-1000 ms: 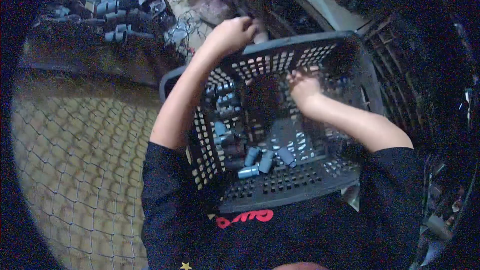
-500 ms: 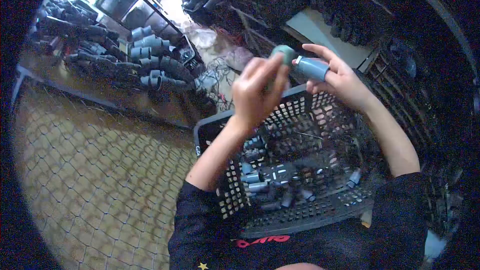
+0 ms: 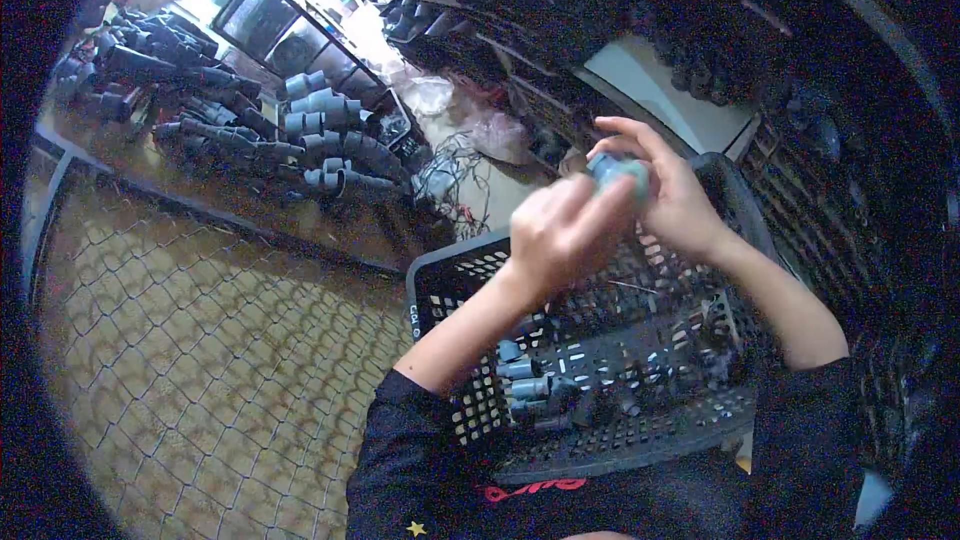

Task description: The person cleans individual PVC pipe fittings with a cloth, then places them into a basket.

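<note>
My right hand (image 3: 688,202) is closed around a grey-blue plastic pipe fitting (image 3: 603,168), which is partly covered by my other hand. A small green round piece (image 3: 634,178) is pinched in my left hand (image 3: 562,232) and overlaps the end of the fitting; its exact kind is blurred. Both hands are together above a black perforated plastic crate (image 3: 418,290). Inside the crate lie several loose grey pipe fittings (image 3: 530,388), mostly at its near left side.
Stacked grey pipe fittings (image 3: 325,120) fill the bench at the upper left. Below them stretches a chain-link mesh (image 3: 180,340). Clear plastic bags (image 3: 490,135) and tangled dark strands (image 3: 450,175) lie beyond the crate. A pale panel (image 3: 665,90) is at the upper right.
My left hand has moved right and down, bringing the green piece onto the fitting. My right hand has tilted the fitting and dropped slightly. The whole view has shifted a little.
</note>
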Available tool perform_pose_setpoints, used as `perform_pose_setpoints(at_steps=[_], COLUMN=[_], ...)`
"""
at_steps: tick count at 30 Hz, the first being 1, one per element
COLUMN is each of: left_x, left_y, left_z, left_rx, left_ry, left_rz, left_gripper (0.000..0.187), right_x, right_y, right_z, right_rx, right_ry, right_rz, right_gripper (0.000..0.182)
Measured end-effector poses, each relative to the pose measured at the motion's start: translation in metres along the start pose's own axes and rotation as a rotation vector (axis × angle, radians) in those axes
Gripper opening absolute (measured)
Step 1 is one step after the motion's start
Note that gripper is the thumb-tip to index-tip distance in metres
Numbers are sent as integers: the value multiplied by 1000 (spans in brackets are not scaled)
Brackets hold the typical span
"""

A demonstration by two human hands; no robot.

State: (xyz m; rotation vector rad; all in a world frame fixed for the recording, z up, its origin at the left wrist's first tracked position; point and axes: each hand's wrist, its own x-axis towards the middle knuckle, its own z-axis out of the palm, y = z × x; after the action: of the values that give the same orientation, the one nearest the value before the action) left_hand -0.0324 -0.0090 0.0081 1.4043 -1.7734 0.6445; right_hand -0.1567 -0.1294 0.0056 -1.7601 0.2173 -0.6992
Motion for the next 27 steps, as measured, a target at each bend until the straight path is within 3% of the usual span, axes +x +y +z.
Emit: perform_pose_setpoints(at_steps=[2,5,6,8,12,15,18,22,24,26,27], left_x=[3,-4,-12,-4,-5,-10,-8,-8,-10,-14,-10], left_y=[-11,4,8,13,-7,9,15,-11,-7,5,13], left_z=[1,-1,8,2,6,9,3,1,1,2,-1], left_rx=[52,44,-73,-54,-12,-82,-20,94,123,123,97], left_ry=[12,-85,-30,-72,-73,-16,-173,-88,-24,-96,-144], left_rz=[-213,-144,-131,-30,-320,-265,-38,-144,-87,29,87], left_gripper=[31,35,38,40,33,37,47,51,50,48,46], right_x=[0,2,3,4,5,7,8,7,6,8,6], right_y=[-5,7,8,12,1,12,20,7,8,21,4], right_z=[-2,-2,-1,-5,-5,-9,-10,-10,-9,-4,-5], right_rx=[-11,-3,-19,68,19,101,296,256,246,268,540], right_ry=[22,7,1,-88,-48,-69,-83,-118,-126,-106,-171], right_rz=[25,-29,-61,52,160,196,259,310,249,145,245], right_gripper=[69,65,64,55,39,40,38,29,27,30,31])
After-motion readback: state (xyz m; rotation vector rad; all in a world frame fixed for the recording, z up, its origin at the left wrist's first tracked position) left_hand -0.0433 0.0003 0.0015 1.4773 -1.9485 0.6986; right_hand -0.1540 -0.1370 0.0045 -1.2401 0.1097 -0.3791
